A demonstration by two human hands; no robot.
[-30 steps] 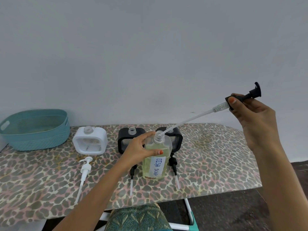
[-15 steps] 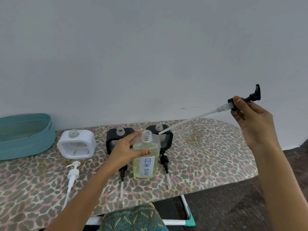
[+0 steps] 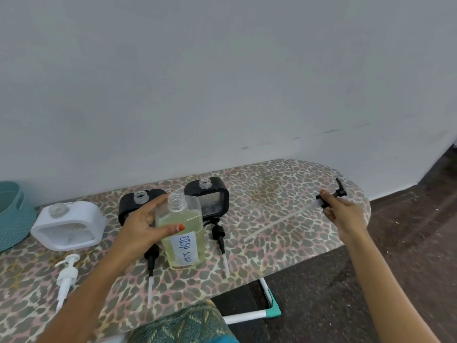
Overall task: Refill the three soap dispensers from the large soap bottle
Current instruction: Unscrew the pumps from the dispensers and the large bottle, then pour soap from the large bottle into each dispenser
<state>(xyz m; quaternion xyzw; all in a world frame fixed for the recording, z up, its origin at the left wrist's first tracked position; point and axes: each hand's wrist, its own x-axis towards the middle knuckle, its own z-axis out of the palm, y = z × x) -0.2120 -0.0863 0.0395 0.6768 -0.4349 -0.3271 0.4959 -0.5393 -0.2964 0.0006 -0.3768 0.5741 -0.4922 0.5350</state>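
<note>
I am gripping the large soap bottle (image 3: 181, 233) with my left hand (image 3: 146, 226), fingers wrapped round it. It is standing uncapped at board centre, near the 6 o'clock edge. My right hand (image 3: 343, 216) is pinching the black pump (image 3: 332, 195) at 3 o'clock, over the rounded end of the ironing board (image 3: 284, 184). Its tube is blurring, possibly touching the cover.

Risks:
- tube dripping soap
- pump rolling off that end
- my forearm tipping the open bottle

White dispenser (image 3: 71, 226) is sitting at 9, left black dispenser (image 3: 125, 211) and right black dispenser (image 3: 212, 196) at 12. Free room is lying between 1 and 3.
</note>
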